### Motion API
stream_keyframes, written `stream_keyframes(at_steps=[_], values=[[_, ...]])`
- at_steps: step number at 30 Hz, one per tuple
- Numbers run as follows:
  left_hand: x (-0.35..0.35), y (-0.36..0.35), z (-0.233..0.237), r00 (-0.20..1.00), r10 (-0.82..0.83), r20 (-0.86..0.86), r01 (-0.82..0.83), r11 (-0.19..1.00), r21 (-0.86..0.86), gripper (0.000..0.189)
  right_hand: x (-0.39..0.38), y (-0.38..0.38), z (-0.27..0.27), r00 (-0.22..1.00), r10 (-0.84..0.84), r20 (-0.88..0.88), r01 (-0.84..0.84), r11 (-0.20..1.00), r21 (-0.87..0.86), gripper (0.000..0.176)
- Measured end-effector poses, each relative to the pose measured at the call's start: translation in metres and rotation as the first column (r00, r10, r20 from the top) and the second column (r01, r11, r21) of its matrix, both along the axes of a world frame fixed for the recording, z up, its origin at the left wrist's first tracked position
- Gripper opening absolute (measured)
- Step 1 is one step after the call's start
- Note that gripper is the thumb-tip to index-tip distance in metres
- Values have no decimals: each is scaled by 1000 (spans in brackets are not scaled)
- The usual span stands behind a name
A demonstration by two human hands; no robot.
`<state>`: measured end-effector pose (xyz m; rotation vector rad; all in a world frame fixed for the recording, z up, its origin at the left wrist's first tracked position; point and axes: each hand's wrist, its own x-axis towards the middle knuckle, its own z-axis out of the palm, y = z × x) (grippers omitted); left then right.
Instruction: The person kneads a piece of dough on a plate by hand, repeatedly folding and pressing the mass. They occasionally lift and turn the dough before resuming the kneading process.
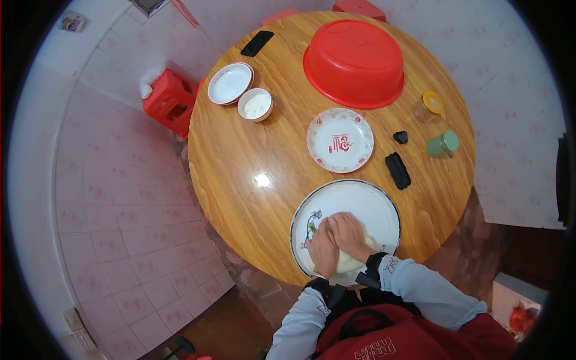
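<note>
A pale lump of dough (348, 263) lies on a large white dish (373, 207) with a dark rim and a painted flower design, at the table's near edge. My left hand (323, 252) presses on the dough, its fingers curled over the far side. Close beside it, my right hand (349, 235) also bears down on the dough with bent fingers. The two hands touch near the fingertips and cover part of the dough. Just beyond the dish sits a white plate (324, 139) with a red character at its middle.
On the round wooden table (240, 192) stand an upturned red basin (355, 60), a bowl of white powder (257, 105), stacked plates (230, 83), a phone (257, 44), a yellow-lidded jar (428, 108), a green-topped container (443, 144) and black objects (398, 171). A red stool (168, 99) is at left.
</note>
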<state>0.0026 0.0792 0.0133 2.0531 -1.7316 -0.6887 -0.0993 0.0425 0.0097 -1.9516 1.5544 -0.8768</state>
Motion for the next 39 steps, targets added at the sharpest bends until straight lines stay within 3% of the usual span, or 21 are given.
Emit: stream_keyframes(at_steps=[2, 3, 5, 8, 12, 14, 15, 16, 18, 20, 21, 22, 24, 26, 27, 28, 29, 30, 31, 33, 39], values=[[-2, -2, 2, 998, 57, -29, -55, 996, 68, 35, -1, 0, 0, 1000, 3, -5, -2, 982, 189, 22], [-2, 2, 3, 998, 58, -28, -57, 997, 56, 35, -2, 2, -3, 1000, 4, -3, -4, 984, 179, 22], [-3, 11, 4, 993, 37, -114, -50, 992, -114, 32, -7, 4, -9, 937, -172, 306, -8, 861, 508, 32], [-10, 31, 18, 996, -85, -1, 82, 956, -280, 30, -23, 24, 9, 993, -27, 118, -21, 921, 389, 39], [-17, 43, 30, 973, -224, 60, 227, 867, -444, 34, -36, 46, 14, 999, -48, 19, 38, 933, 359, 31], [-15, 36, 38, 975, -215, 57, 217, 861, -460, 35, -36, 42, 27, 991, -44, 129, 15, 977, 214, 22], [-12, 32, 42, 978, -201, 57, 204, 861, -465, 36, -33, 35, 38, 991, -45, 129, 16, 977, 213, 22], [-11, 25, 45, 978, -201, 59, 205, 861, -466, 36, -28, 22, 51, 996, 22, 84, -28, 997, 76, 19], [-10, 7, 53, 999, -49, -17, 31, 826, -562, 34, -19, 3, 58, 996, 78, 36, -76, 995, -63, 17], [-8, -4, 40, 999, -18, -51, -13, 834, -552, 30, -13, -13, 48, 985, -21, 173, 1, 994, 113, 19], [-6, -11, 39, 993, 27, -113, -79, 871, -485, 28, -11, -17, 48, 999, 27, 28, -25, 995, -97, 21], [-4, -18, 39, 982, 77, -171, -142, 900, -413, 26, -9, -25, 48, 999, 29, 32, -26, 995, -99, 21], [-7, -22, 48, 968, 132, -214, -190, 941, -279, 25, -3, -34, 53, 999, -35, -30, 44, 906, 421, 24], [-12, -30, 59, 869, 361, -339, -354, 931, 85, 25, -2, -34, 69, 994, 1, -109, 48, 896, 442, 22], [-13, -27, 52, 868, 361, -340, -353, 931, 87, 25, -1, -32, 74, 983, 39, -182, 51, 883, 466, 20], [-15, -15, 41, 936, 261, -235, -300, 942, -148, 26, 0, -25, 67, 983, 39, -182, 52, 882, 468, 20], [-16, -3, 30, 978, 183, -103, -208, 908, -364, 27, -2, -10, 55, 988, 55, -145, -20, 973, 232, 19], [-16, 6, 29, 977, 187, -104, -212, 910, -356, 27, -3, 2, 46, 990, 83, -114, -86, 996, -21, 18], [-16, 14, 31, 980, 152, -125, -189, 904, -383, 28, -5, 10, 48, 990, 88, -114, -90, 996, -11, 18], [-12, 33, 22, 981, 104, -162, -159, 911, -380, 32, -7, 24, 55, 989, 122, -83, -136, 970, -203, 11], [-4, 38, -5, 992, 88, -95, -120, 895, -429, 32, -3, 23, 27, 983, 161, -90, -181, 938, -296, 11]])
